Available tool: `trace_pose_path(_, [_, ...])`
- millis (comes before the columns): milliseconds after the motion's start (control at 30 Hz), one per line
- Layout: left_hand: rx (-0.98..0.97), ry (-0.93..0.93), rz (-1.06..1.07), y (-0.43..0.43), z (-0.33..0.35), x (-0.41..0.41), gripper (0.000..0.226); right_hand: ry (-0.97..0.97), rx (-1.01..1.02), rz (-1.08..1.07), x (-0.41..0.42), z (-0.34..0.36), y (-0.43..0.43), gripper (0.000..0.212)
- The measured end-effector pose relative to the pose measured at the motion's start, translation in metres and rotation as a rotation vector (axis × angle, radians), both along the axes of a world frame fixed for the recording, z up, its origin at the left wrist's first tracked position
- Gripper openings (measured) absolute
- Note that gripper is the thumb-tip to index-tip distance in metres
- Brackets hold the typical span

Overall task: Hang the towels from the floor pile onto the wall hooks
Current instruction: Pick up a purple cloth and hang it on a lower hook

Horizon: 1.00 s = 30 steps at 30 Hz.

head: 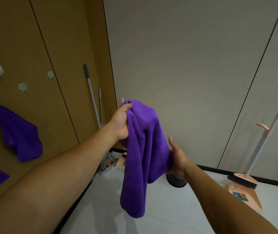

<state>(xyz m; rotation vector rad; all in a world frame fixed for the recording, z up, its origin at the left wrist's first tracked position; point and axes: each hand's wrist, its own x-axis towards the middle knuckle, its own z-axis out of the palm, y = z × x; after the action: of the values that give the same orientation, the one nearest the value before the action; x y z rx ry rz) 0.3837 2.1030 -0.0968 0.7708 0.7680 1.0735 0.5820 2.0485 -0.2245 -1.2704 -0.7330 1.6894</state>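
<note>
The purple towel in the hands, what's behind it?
A peach handle tip pokes out above the purple fleece towel, and a dark round base shows below. What lies between is covered.

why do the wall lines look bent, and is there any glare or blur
Head view: the wide-angle lens bows the wall seam; light is dim and even, no harsh glare; the towel throws only a faint shadow on the floor; detail is slightly soft all over, no strong motion blur.
</note>
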Motion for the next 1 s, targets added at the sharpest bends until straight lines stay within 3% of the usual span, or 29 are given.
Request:
trace_pose_path(67, [0.009, -0.006, -0.018, -0.003, 0.000, 0.002, 0.042, 0.078, -0.028, 0.104, -0.003, -0.005, -0.005, 0.074])
trace_pose_path(133, [0.004, -0.008, -0.029, -0.007, -0.001, 0.001, 0.034, 0.140, 0.007, 0.136, -0.006, 0.001, -0.011, 0.053])
trace_pose_path(233, [-0.047, 0.049, -0.024, -0.008, -0.003, -0.008, 0.036, 0.199, 0.053, -0.021, -0.004, 0.011, -0.008, 0.039])
trace_pose_path(300, [-0.091, 0.177, -0.024, -0.008, -0.009, -0.023, 0.017, 0.190, 0.095, -0.088, 0.004, 0.020, -0.004, 0.033])
trace_pose_path(433, [-0.202, 0.577, -0.029, -0.006, -0.032, -0.073, 0.014, 0.122, 0.191, -0.178, 0.032, 0.047, 0.006, 0.052])
trace_pose_path(533, [-0.234, 0.777, -0.029, -0.008, -0.043, -0.101, 0.023, 0.236, 0.329, -0.306, 0.048, 0.067, 0.015, 0.050])
trace_pose_path(567, [-0.240, 0.771, -0.005, -0.008, -0.044, -0.105, 0.027, 0.181, 0.337, -0.301, 0.046, 0.068, 0.015, 0.044])
trace_pose_path(667, [-0.264, 0.795, 0.081, -0.010, -0.044, -0.113, 0.044, -0.312, 0.236, -0.118, 0.033, 0.047, 0.010, 0.030])
trace_pose_path(700, [-0.278, 0.830, 0.083, -0.012, -0.045, -0.116, 0.050, -0.389, 0.217, -0.101, 0.030, 0.041, 0.011, 0.026])
trace_pose_path(833, [-0.387, 0.812, 0.004, -0.023, -0.050, -0.136, 0.065, -0.283, 0.230, -0.261, 0.024, 0.045, 0.024, 0.021])
trace_pose_path(1000, [-0.318, 0.510, -0.055, -0.033, -0.067, -0.167, 0.039, -0.181, 0.221, -0.145, 0.006, 0.048, 0.033, 0.020])
